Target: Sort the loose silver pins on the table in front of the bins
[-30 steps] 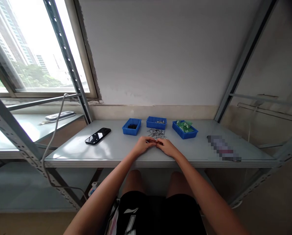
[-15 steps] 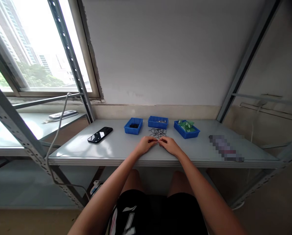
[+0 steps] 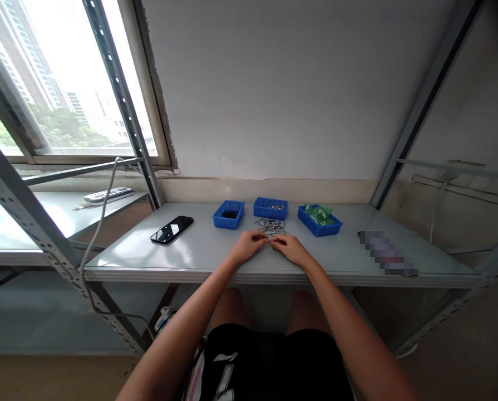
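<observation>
My left hand (image 3: 249, 246) and my right hand (image 3: 288, 248) rest low over the front of the tabletop, fingertips almost meeting. Both are closed in a pinch, and whatever lies between the fingers is too small to make out. Just beyond the fingertips lies a loose pile of thin silvery metal pieces (image 3: 270, 225). Behind that pile stands a blue bin (image 3: 270, 211) with more silvery pieces in it. A second blue bin (image 3: 227, 222), to the left, holds small black parts (image 3: 230, 214). On the right, a third blue bin (image 3: 321, 229) contains green packets (image 3: 319, 214).
A black phone (image 3: 172, 230) lies on the left of the grey table (image 3: 207, 259). To the right is a blurred, pixelated flat item (image 3: 386, 253). Metal shelf posts stand at both sides, a white cable (image 3: 102, 214) hangs at the left, and a power strip (image 3: 109, 195) sits on the neighbouring shelf.
The view has shifted very slightly. Both hands keep the same pinch in nearly the same place, and the bins and pile have not moved.
</observation>
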`<state>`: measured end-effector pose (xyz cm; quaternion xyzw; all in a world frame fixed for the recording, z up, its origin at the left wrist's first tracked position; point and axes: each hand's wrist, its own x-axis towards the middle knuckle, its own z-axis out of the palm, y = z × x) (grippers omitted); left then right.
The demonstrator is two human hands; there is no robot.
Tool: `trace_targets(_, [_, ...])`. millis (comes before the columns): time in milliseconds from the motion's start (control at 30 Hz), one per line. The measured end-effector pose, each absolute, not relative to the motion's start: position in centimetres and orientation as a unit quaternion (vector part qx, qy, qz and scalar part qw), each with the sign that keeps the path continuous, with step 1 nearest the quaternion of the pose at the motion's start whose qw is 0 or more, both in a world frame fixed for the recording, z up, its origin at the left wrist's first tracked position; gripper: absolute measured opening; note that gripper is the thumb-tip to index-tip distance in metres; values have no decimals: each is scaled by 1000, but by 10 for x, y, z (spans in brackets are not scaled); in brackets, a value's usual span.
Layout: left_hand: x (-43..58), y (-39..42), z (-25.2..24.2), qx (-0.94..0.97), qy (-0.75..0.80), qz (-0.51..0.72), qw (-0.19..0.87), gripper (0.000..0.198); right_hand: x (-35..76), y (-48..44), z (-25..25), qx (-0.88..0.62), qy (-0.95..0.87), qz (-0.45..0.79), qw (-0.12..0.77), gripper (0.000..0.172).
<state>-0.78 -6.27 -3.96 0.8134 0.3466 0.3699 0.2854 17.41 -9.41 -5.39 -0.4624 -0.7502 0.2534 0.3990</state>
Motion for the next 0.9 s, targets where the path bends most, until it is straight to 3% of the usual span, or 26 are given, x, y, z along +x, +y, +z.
trace_targets(167, [-6,-64,-37,814,335,371,295,20,173,-93,-54,-446,-755,274,395,20])
trace_targets(367, [-6,-64,-37,811,351,368,290,24,176,-89,-56,-473,-703,282,451,30])
trace_targets(900, [-5,-63,-41,816,377,355,256,18,177,-92,-53,-474,-696,281,460,24])
